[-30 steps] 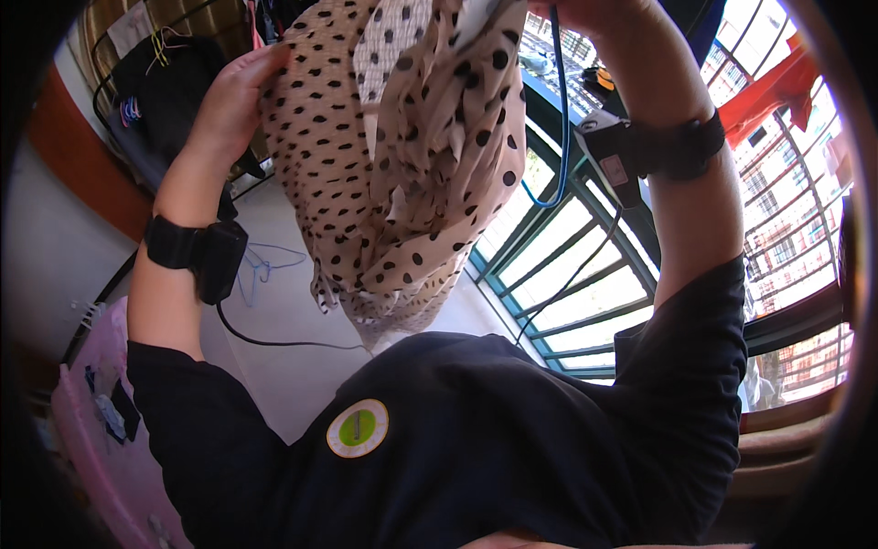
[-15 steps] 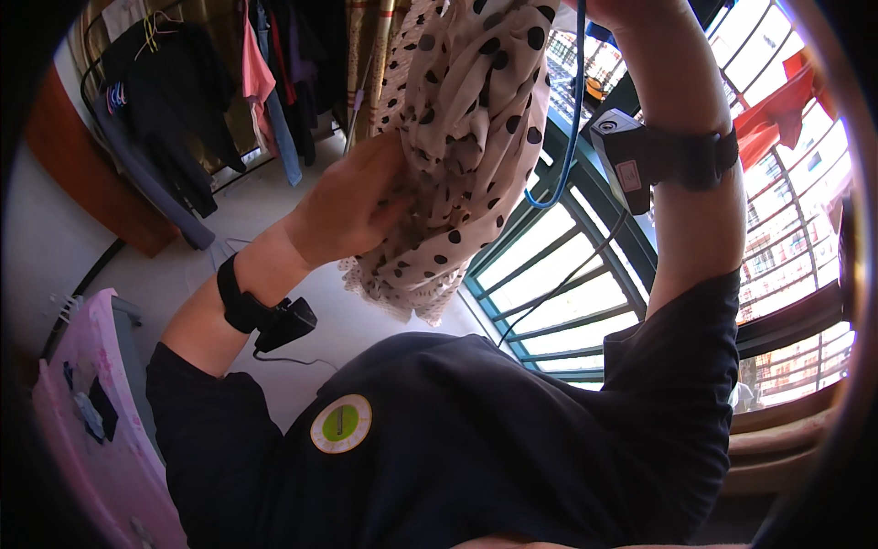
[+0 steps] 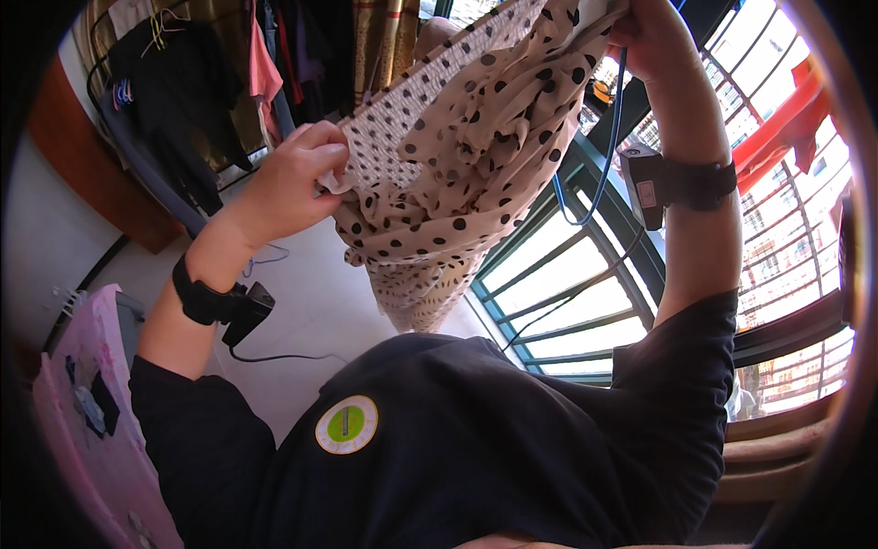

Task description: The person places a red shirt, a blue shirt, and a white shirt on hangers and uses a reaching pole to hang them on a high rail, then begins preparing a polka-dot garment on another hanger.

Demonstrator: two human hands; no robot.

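Note:
A cream polka-dot garment (image 3: 498, 160) of thin, gathered cloth hangs in front of me, its finely textured edge stretched slantwise between my hands. My left hand (image 3: 294, 178) is closed, pinching the left end of that edge between thumb and fingers. Higher up at the right, my right hand (image 3: 647, 38) is closed on the garment's upper corner; part of its fingers is hidden. Below the right hand dangles a thin blue loop (image 3: 599, 197), shaped like a wire clothes hanger; whether the fingers hold it too is unclear. The lower cloth drops in folds toward my chest.
Dark clothes (image 3: 178, 87) and a pink garment (image 3: 263, 78) hang on a rack at the far left. A pink-covered table (image 3: 82, 403) stands at the near left. On the right are a green-framed barred window (image 3: 567, 274) and a red cloth (image 3: 782, 128).
My left hand has moved left from the cloth's middle to its edge, spreading the garment wider. The right hand has shifted slightly right and down, the blue loop moving with it.

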